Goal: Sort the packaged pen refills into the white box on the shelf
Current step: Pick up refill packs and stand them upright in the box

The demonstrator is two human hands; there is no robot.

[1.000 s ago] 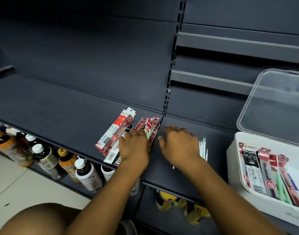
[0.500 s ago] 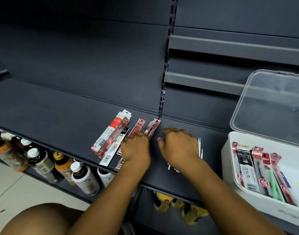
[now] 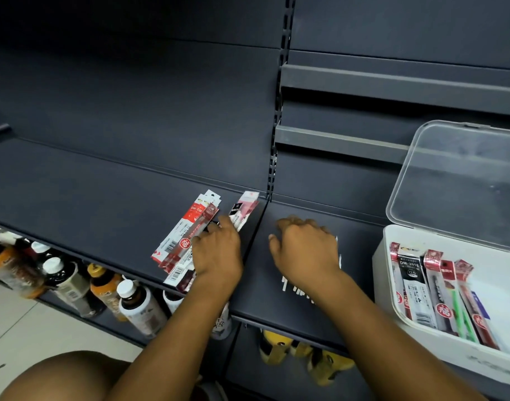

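Refill packs (image 3: pixel 187 237) have bunched in left hand (image 3: pixel 219 253); right hand (image 3: pixel 305 247) arches palm-down.

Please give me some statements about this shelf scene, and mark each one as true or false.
1. The white box has its clear lid open. True.
2. The white box holds nothing. False: several packaged refills lie in it.
3. The left hand touches packs lying on the shelf. True.
4. The right hand holds a bottle. False: the right hand rests on the shelf, over thin white sticks; no bottle is in it.
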